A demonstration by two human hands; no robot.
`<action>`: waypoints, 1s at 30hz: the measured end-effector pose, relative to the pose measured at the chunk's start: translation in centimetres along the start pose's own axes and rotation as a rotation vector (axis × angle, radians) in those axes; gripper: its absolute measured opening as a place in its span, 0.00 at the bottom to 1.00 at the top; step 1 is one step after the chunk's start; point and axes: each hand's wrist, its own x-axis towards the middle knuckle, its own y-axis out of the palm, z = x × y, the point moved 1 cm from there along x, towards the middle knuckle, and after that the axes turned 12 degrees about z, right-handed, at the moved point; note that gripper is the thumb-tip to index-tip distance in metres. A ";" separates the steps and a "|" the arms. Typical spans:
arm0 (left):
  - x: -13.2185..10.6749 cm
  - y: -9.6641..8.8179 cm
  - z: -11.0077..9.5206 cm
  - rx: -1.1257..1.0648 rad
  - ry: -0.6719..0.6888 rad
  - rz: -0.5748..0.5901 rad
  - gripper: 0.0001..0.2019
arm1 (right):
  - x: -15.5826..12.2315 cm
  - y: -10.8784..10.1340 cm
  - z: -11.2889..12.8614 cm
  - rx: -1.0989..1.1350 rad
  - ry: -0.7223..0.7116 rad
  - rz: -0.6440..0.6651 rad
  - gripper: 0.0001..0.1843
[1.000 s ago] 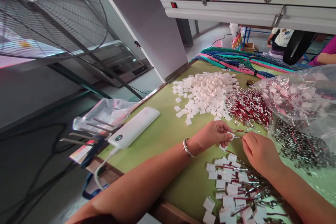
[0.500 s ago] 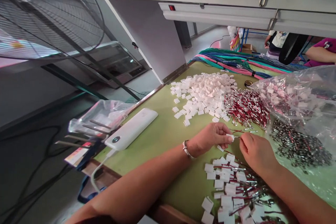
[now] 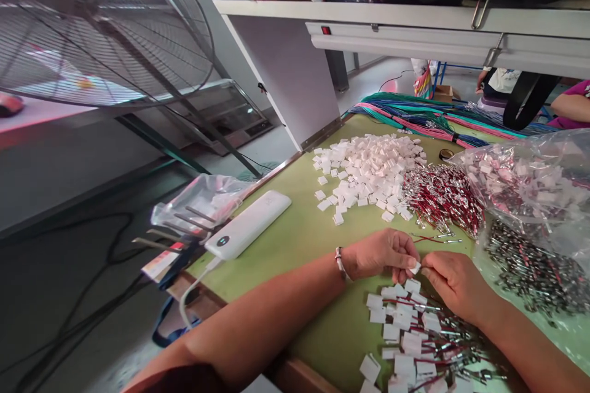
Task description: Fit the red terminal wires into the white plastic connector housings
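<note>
My left hand pinches a small white plastic connector housing between thumb and fingertips. Close against its right side, my right hand is closed on a thin terminal wire, mostly hidden by the fingers. Below both hands lie several white housings with dark red wires fitted, their metal ends pointing right. Just beyond the hands are a few loose red wires with metal terminals. Further back, a heap of white housings adjoins a pile of short red wires with silver terminals.
A white power bank with a cable lies at the table's left edge. On the right are a clear plastic bag and dark terminal wires. Bundled coloured cables lie behind. A fan stands left; a shelf hangs above.
The view has shifted, so everything sits lower and further right. My right fingertips are now closer to the housing, and the metal tip seen between the hands earlier is barely visible.
</note>
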 end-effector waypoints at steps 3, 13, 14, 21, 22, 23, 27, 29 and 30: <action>-0.1 0.4 -0.3 0.107 -0.003 -0.031 0.20 | -0.1 0.3 -0.1 0.003 0.051 0.013 0.13; -1.5 -4.8 -3.1 1.246 0.159 -0.709 0.04 | 0.5 -0.9 0.5 0.114 0.067 0.125 0.13; -1.3 -4.9 -2.9 1.301 0.140 -0.653 0.06 | 0.7 -0.9 0.0 0.032 0.114 0.042 0.13; -1.0 -4.0 -2.4 1.394 -0.023 -0.557 0.08 | 2.0 0.3 -3.0 -0.546 0.318 -0.052 0.08; -1.1 -3.9 -2.4 1.396 -0.044 -0.546 0.08 | 1.9 0.5 -3.0 -0.564 0.309 -0.055 0.09; -1.1 -3.8 -2.3 1.402 -0.065 -0.537 0.08 | 1.8 0.5 -2.9 -0.567 0.301 -0.074 0.10; -1.0 -3.4 -2.0 1.390 -0.085 -0.566 0.08 | 1.5 0.3 -2.5 -0.535 0.271 -0.170 0.08; -1.1 -3.2 -2.1 1.313 -0.030 -0.603 0.09 | 1.6 0.4 -2.4 -0.554 0.290 -0.158 0.06; -1.1 -3.2 -2.1 1.237 0.005 -0.621 0.10 | 1.7 0.4 -2.4 -0.569 0.308 -0.135 0.05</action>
